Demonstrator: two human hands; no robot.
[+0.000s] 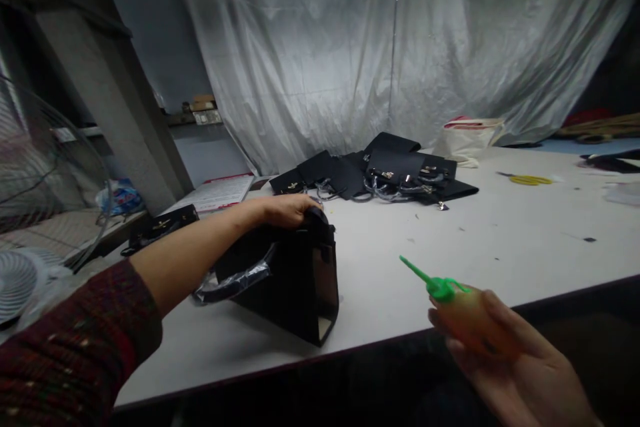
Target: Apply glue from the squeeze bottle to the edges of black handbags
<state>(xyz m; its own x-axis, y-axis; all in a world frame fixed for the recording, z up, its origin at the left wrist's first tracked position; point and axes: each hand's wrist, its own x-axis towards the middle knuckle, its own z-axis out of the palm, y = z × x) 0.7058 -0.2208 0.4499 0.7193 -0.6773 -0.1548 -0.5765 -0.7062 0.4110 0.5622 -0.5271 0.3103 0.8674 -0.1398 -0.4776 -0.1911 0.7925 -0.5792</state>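
A black handbag (280, 293) stands on the white table near its front edge, its open side turned to the right. My left hand (293, 211) reaches across and grips the top of the bag; the fingertips are hidden behind it. A plastic-wrapped handle (240, 280) hangs on the side facing me. My right hand (525, 360) is wrapped round a squeeze bottle (475, 323) of orange-brown liquid, held in front of the table edge. Its thin green nozzle points up and left, apart from the bag.
Several black bags (395, 167) with metal fittings lie heaped at the back. Yellow-handled scissors (530, 180) and a white cloth bag (467, 137) are at the right. Another black bag (163, 223), a printed sheet (220, 193) and a white fan (23, 283) are at the left.
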